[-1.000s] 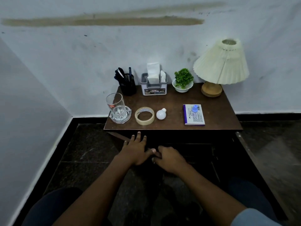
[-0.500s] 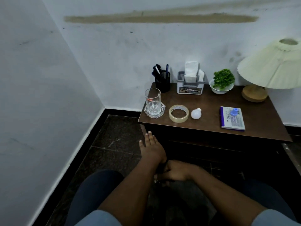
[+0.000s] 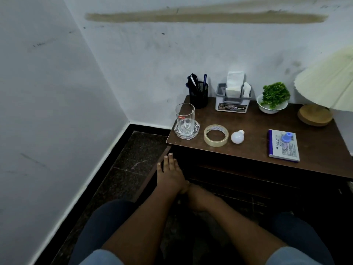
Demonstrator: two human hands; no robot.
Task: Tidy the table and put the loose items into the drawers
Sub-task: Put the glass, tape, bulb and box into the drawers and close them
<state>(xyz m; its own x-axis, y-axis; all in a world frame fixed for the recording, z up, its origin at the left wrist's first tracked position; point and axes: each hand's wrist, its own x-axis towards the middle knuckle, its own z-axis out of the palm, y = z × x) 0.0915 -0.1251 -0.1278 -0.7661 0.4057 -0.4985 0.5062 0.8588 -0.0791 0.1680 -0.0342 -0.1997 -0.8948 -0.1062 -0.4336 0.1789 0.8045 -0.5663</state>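
Zero loose items stowed, by my read. The tape roll point(image 3: 216, 135), the bulb point(image 3: 237, 136) at its 3 o'clock, and the booklet point(image 3: 286, 150) with a blue cap point(image 3: 286, 138), farther out at 3 o'clock, all lie on the table point(image 3: 254, 119) near the front edge. Glass point(image 3: 185, 119) at the tape's 10 o'clock. Drawers point(image 3: 248, 175) below are too dark to tell open or closed. Left hand point(image 3: 171, 173) at the tape's 7 o'clock, fingers straight and together, holding nothing. Right hand point(image 3: 194, 197) is tucked under the left wrist; cannot tell its grip.

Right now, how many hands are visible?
2. The left hand, fingers straight, is in front of the table; the right hand is below it, fingers hidden behind the left wrist.
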